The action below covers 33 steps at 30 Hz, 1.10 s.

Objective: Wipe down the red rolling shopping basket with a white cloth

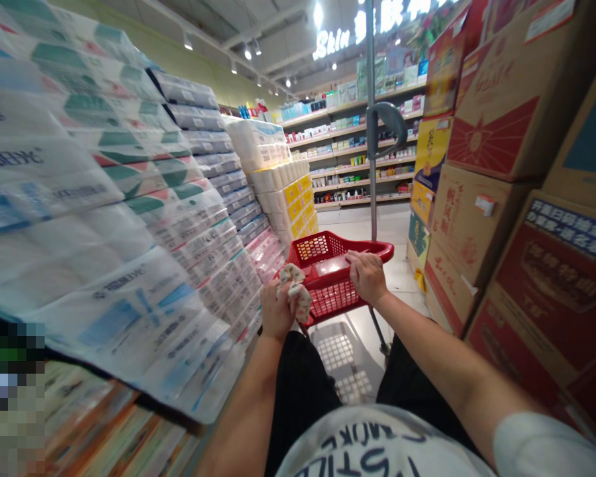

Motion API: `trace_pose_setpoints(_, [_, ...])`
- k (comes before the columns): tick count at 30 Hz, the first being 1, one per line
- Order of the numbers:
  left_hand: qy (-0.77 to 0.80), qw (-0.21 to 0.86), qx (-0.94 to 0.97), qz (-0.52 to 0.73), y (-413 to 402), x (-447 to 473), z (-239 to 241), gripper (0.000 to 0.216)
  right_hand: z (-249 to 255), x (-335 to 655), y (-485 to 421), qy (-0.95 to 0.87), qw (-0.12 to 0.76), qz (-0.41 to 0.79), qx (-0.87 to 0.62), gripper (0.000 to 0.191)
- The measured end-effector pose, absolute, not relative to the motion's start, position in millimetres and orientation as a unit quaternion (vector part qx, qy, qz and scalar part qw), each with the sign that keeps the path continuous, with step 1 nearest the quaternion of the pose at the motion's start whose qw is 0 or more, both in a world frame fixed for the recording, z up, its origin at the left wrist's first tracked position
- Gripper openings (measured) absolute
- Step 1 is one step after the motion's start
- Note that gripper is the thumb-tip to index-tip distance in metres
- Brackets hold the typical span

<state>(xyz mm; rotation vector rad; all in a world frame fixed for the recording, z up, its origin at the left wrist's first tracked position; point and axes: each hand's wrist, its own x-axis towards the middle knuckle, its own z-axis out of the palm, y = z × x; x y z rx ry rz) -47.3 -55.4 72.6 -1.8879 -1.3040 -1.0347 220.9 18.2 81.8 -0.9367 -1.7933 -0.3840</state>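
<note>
One red cart (335, 299) of plastic mesh stands just ahead of me in the aisle, its long axis pointing away down the floor. My right hand (367, 277) curls over its near rim. My left hand (277, 313) is closed around one crumpled patterned cloth (296, 290) beside the cart.

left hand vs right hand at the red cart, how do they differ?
Left hand is fisted around a crumpled patterned cloth; right hand holds no cloth. Left hand sits lower, nearer the camera; right hand rests palm down on the red cart's rim. Both bare, both at the cart.
</note>
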Motion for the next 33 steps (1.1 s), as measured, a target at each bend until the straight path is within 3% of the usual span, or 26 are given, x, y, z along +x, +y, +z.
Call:
trace_pose_setpoints(12, [-0.554, 0.254, -0.686, -0.397, -52.9, -41.3, 87.2, 0.027, 79.3, 223.0, 19.5, -0.75, 0.511, -0.156, -0.391, 0.031])
trace_pose_setpoints(24, [-0.52, 0.31, -0.707, -0.366, -62.3, -48.5, 72.6, 0.028, 80.7, 222.9, 18.2, -0.75, 0.511, -0.162, -0.389, 0.029])
trace_pose_setpoints(33, [-0.567, 0.265, -0.675, -0.39, -55.3, -38.9, 88.1, 0.026, 82.8, 223.7, 15.9, -0.75, 0.513, -0.158, -0.386, 0.031])
